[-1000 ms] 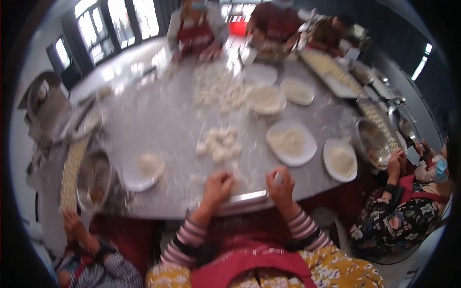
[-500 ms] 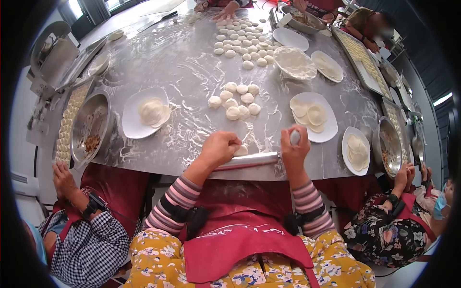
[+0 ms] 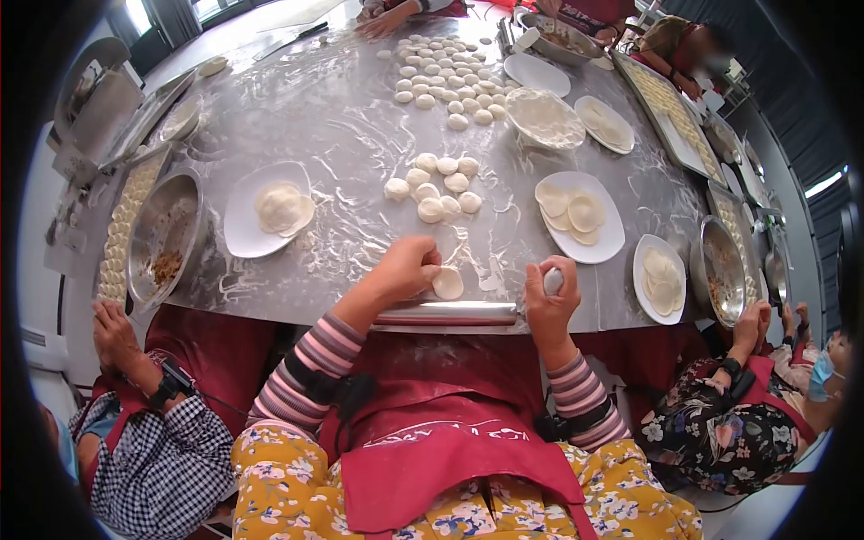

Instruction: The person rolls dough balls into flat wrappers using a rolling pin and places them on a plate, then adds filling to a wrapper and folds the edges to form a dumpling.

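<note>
My left hand (image 3: 409,272) is closed, its fingertips at the left edge of a small flattened dough round (image 3: 447,283) on the floury table. A metal rolling pin (image 3: 445,310) lies along the table's front edge, just below the dough. My right hand (image 3: 551,301) is closed in a fist at the pin's right end; a greyish rounded end shows between its thumb and fingers. Beyond my hands sits a cluster of dough balls (image 3: 430,209). Rolled dough wrappers (image 3: 576,212) overlap on a white plate (image 3: 605,243) to the right, and more wrappers (image 3: 281,209) lie on a left plate (image 3: 241,232).
Steel bowls with filling stand left (image 3: 184,247) and right (image 3: 727,301). Trays of dumplings (image 3: 126,225) line the sides. Farther back are many dough pieces (image 3: 450,76) and a flour bowl (image 3: 544,117). Co-workers' hands (image 3: 117,337) rest at the table's edges.
My right hand and the rolling pin have come down toward the table's front edge, and the pin now lies more level. More of the dough round shows. A co-worker's hand across the table has moved left.
</note>
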{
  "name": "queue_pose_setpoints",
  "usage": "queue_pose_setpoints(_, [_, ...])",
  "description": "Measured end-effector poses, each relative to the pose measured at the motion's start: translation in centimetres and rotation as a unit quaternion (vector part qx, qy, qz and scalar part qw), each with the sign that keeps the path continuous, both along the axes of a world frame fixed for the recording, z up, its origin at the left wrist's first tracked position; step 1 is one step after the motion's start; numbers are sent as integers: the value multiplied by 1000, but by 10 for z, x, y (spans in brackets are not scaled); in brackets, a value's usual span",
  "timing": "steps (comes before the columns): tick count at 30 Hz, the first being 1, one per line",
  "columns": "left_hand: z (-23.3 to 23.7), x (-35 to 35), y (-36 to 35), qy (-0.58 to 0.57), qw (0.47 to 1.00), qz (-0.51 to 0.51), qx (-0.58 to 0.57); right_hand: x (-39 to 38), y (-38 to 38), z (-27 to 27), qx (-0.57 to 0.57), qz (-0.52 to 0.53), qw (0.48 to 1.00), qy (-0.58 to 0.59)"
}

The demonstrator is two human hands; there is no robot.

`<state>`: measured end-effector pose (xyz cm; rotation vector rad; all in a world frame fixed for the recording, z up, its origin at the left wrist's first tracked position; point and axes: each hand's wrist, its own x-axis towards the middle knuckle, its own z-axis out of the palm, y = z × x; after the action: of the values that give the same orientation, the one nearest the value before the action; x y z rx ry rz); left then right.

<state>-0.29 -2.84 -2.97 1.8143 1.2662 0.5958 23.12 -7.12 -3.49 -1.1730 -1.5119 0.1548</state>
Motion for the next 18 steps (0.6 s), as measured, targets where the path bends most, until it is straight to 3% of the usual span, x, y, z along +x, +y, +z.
queue_pose_setpoints(1, [1,0,-2,-27,999,7,-38,-1,-2,0,-42,11,997,67])
queue_pose_setpoints(5, [10,4,-2,14,1000,-5,-15,-14,46,6,6,-5,1000,27])
queue_pose_setpoints(7, [17,9,2,83,994,-19,68,-19,67,4,13,21,999,24])
queue_pose_setpoints(11, [14,13,15,102,990,-67,76,-15,62,4,28,15,999,16])
queue_pose_setpoints(13, [17,14,18,159,979,-118,54,-2,30,5,72,-25,990,-118])
queue_pose_setpoints(16, [10,20,32,85,986,-114,92,6,-10,0,42,-24,994,-102])
queue_pose_setpoints(18, [6,30,41,106,982,-85,127,4,-25,-2,-68,3,996,58])
